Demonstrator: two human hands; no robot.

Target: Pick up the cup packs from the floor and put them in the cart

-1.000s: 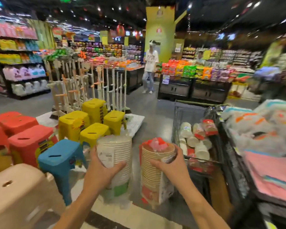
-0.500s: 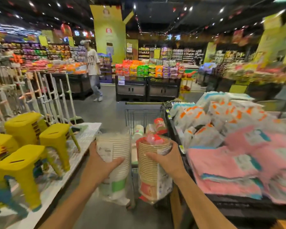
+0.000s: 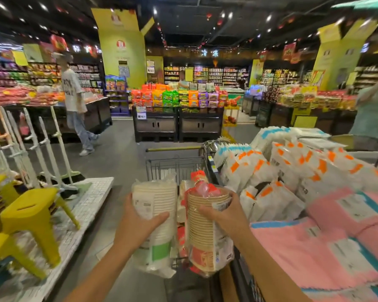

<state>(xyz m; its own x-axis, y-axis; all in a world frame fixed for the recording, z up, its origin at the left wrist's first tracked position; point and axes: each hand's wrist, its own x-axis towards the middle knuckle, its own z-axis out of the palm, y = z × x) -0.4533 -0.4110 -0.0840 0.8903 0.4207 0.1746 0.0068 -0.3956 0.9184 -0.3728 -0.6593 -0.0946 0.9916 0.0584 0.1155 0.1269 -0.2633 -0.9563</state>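
Already done: some packs (image 3: 198, 177) lie in cart (image 3: 172, 149).
Left hand (image 3: 138, 223): wrapped round white pack (image 3: 159, 197).
Right hand (image 3: 225, 216): wrapped round tan pack (image 3: 205, 234).
Remaining: both go in.

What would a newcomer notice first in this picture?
In the lower middle, the left hand grips a white cup pack and the right hand a tan cup pack. Right behind them stands the cart; yellow stools fill the left, pink packs the right.
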